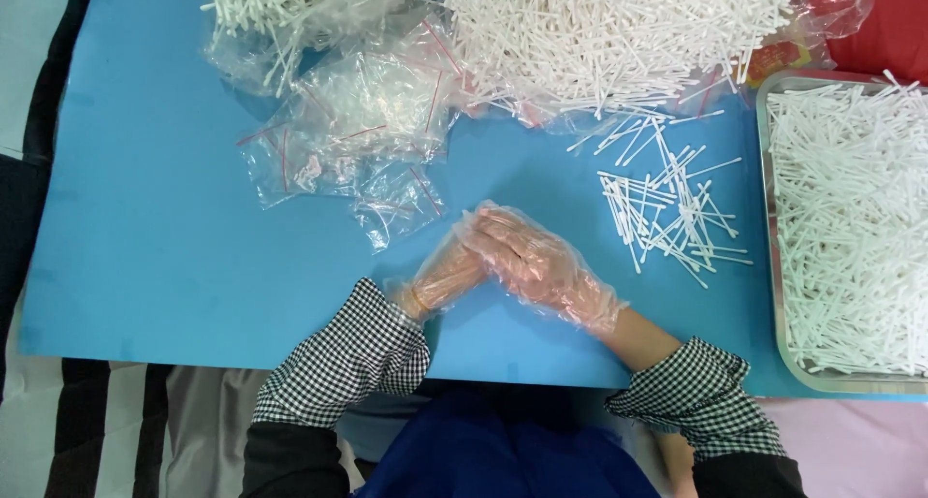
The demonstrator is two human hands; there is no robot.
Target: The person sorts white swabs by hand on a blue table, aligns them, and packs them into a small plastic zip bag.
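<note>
I am bringing my gloved left hand (447,278) and right hand (536,261) together over the blue table (145,218), right fingers lying across the left; whether they are gripping anything I cannot tell. The loose swabs (672,218) are lying just right of my hands for easy reach. Small clear bags (358,140) are sitting just beyond, the swab-filled metal tray (773,266) is waiting far right, and nothing is blocking either.

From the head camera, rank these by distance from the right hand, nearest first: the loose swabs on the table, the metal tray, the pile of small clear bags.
Measured from the right hand:
1. Loose swabs, just to its right on the blue table.
2. Pile of small clear bags, up and to the left.
3. Metal tray, at the far right edge, full of swabs.
</note>
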